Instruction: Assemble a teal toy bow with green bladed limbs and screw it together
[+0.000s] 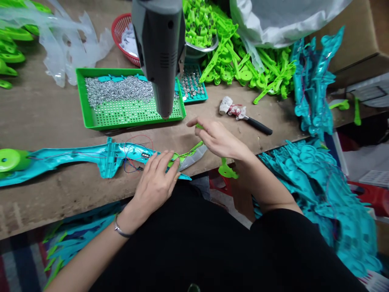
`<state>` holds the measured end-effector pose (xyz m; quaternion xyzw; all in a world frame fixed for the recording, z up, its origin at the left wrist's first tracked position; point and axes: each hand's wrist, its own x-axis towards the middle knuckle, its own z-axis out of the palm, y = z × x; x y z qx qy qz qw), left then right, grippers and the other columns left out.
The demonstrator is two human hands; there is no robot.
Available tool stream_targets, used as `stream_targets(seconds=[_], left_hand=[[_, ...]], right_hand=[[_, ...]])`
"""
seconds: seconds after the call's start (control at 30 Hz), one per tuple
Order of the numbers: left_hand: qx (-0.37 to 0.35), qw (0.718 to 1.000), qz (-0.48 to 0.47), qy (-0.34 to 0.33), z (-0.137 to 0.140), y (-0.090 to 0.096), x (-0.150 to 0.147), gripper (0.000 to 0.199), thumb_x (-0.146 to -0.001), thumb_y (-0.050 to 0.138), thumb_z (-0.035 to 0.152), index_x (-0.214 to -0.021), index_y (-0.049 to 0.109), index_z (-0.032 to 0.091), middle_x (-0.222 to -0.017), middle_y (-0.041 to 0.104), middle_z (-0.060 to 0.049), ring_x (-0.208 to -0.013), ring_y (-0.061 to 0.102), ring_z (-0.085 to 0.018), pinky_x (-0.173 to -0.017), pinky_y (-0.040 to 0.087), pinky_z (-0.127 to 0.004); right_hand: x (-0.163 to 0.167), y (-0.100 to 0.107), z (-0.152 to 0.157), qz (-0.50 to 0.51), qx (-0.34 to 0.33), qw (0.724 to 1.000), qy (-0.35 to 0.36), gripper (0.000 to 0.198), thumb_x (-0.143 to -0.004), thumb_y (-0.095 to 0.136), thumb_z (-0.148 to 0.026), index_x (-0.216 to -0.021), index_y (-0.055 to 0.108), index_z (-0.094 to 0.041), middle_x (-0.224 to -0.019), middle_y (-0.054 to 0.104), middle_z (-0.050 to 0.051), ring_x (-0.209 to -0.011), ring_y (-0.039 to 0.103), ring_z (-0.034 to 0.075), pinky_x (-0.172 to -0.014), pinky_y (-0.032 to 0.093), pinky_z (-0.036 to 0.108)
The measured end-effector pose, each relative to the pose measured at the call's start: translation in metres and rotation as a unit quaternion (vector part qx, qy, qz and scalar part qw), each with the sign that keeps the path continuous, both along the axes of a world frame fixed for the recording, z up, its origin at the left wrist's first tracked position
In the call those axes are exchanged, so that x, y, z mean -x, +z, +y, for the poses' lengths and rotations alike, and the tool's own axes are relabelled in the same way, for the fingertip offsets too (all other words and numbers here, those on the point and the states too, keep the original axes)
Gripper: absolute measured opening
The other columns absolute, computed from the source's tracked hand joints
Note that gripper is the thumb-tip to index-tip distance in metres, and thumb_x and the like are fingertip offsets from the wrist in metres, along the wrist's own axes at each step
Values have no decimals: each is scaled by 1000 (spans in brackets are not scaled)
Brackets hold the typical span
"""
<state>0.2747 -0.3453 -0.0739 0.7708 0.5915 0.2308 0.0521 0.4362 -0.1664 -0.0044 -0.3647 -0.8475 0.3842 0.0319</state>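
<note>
A long teal plastic toy shell half (pixel 69 156) lies on the bench, its hollow side up, with thin red and blue wires along it. My left hand (pixel 158 178) is closed over its right end, the fingers resting on top and the thumb at the near edge. Beside those fingers, a light-green strip (pixel 191 151) and a translucent curved blade piece (pixel 194 158) sit against the shell. My right hand (pixel 217 138) is raised just right of that end, closed around a light-green plastic part (pixel 227 169) whose round-holed end hangs below the palm.
A grey power screwdriver (pixel 164 61) hangs above a green tray (pixel 121 117) of screws. A wrapped hammer (pixel 246 115) lies to the right. Behind are a teal tray (pixel 194 85), a red basket (pixel 121 28) and green parts (pixel 225 65). Teal shells (pixel 322 194) are stacked at right.
</note>
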Motion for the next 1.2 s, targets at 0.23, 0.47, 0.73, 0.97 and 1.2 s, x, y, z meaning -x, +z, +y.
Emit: stream_targets(seconds=[0.23,0.47,0.73,0.97,1.2], left_hand=[[-102,979,-175,-24,-14,18,8,39,-86,64,8,-124,58,13,-112,68,-14,-103,67,-22,-89,57,-35],[-89,993,-70,-13,-16,15,-10,73,-82,71,53,-137,48,10,-122,63,-22,-113,63,-33,-92,56,-45],[-123,992,16,-2,-4,10,-18,44,-83,72,20,-123,58,5,-117,62,-24,-106,65,-32,-85,58,-41],[-106,994,-5,38,13,10,-20,47,-82,68,14,-127,59,5,-118,62,-25,-107,63,-33,-91,56,-47],[-97,994,10,59,15,-2,-22,46,-86,66,21,-130,59,10,-115,64,-22,-104,63,-33,-90,54,-49]], right_hand=[[-19,8,-4,247,84,928,-266,36,-96,46,-42,-128,54,-28,-83,55,0,-62,50,11,-56,45,26],[-18,-39,-41,360,86,824,-428,39,-97,42,-45,-133,47,-32,-88,53,2,-66,53,13,-60,49,27],[-48,-55,-48,271,125,851,-432,44,-89,50,-51,-122,61,-24,-83,59,2,-76,58,16,-71,52,31],[-65,-60,-14,302,223,805,-460,47,-59,85,-39,-95,65,-18,-74,65,-3,-63,61,10,-68,56,29],[-59,-71,6,210,174,861,-430,33,-63,82,-35,-87,71,-14,-81,74,4,-65,64,11,-71,59,29]])
